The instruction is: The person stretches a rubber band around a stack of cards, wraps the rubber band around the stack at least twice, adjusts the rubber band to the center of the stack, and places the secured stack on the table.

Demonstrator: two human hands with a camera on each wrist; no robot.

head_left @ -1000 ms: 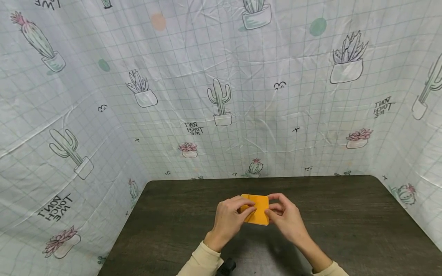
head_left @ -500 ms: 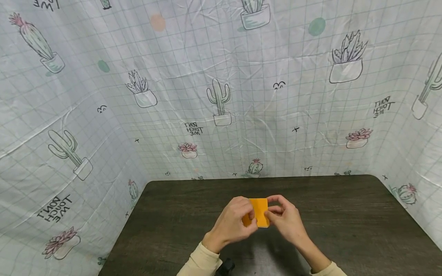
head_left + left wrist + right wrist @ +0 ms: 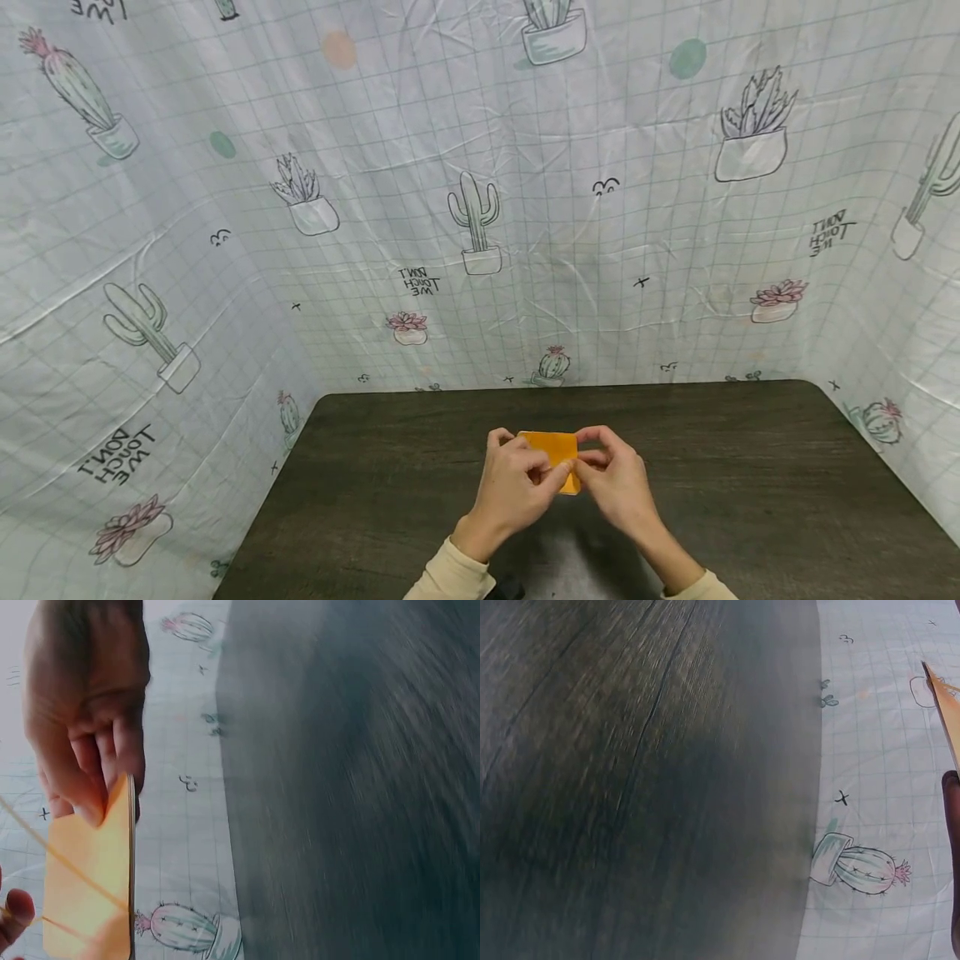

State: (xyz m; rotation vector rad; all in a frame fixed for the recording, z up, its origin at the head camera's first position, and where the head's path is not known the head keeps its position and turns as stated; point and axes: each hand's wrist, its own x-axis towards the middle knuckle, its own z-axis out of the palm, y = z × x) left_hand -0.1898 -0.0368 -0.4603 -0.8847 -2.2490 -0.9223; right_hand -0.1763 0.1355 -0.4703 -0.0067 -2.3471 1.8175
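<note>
A small orange notebook [image 3: 561,446] is held up above the table between both hands. My right hand [image 3: 617,479] pinches its right edge between thumb and fingers. In the left wrist view the notebook [image 3: 79,900] shows its cover, with a thin elastic band [image 3: 90,877] stretched away from it toward my left fingertip [image 3: 18,909]. My left hand [image 3: 513,483], its fingers curled, holds the band in front of the cover and hides the notebook's left part. Only a corner of the notebook [image 3: 946,712] enters the right wrist view.
Below the hands lies a dark wood-grain table [image 3: 750,483]. Behind and on both sides hangs a white gridded cloth [image 3: 480,108] printed with cacti. A black object [image 3: 510,587] shows by the left sleeve.
My left hand has shifted across the notebook cover, and its thumb now reaches near the right thumb. The right hand keeps its grip, moving only slightly.
</note>
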